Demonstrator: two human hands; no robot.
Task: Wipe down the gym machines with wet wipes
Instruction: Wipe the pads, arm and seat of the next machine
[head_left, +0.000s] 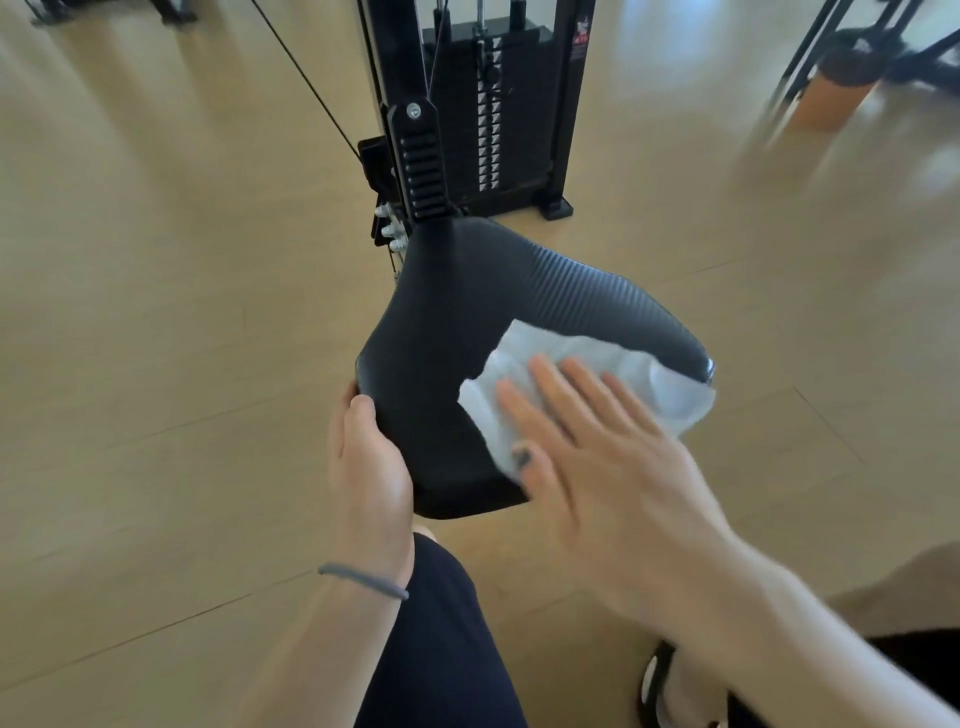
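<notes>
The step in hand looks like the wiping of the padded seat (483, 332) of a cable machine, and the seat serves here as the landmark. The right hand (597, 457) lies flat on the seat's near right part with its fingers (558, 387) straight and spread, pressing a white wet wipe (587, 358) against the black vinyl; the wipe spreads out under and beyond the fingertips and hangs slightly over the seat's right edge. The left hand (363, 467) grips the seat's near left corner, its thumb curled over the top edge and the other fingers hidden beneath, apparently steadying the pad against the push of the wipe. A grey band (363, 581) circles the left wrist. Beyond the seat's narrow far end rise the black adjustment post (423, 161) and the weight stack (491, 114), with a thin cable (306, 83) running up to the left of the post. The ribbed far right part of the seat and its left half lie outside the wipe, so the next move probably calls for sweeping the wipe across those areas with even pressure while the left hand holds firm. A small red label (581, 39) sits on the frame beside the stack, but its writing is too small and blurred to read.
</notes>
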